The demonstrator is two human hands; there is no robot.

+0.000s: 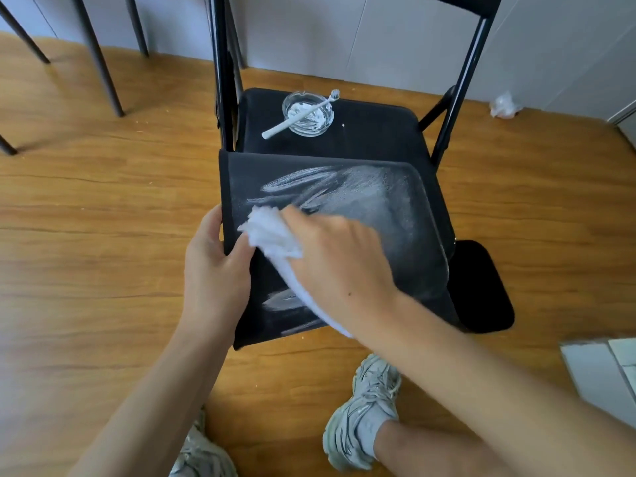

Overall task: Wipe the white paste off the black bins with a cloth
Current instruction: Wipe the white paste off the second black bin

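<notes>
While the left hand (pixel 215 266) grips the paste-smeared bin's (pixel 395 215) near-left edge, the right hand (pixel 339 259) presses a bunched cloth (pixel 272 235) onto its upturned face, just beside the left thumb.

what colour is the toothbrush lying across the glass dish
White, handle and bristles alike. The toothbrush shows best in the head view.

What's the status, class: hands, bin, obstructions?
Left hand grips black fabric bin. Right hand presses white cloth on it. White paste streaks remain. Nothing obstructing.
</notes>
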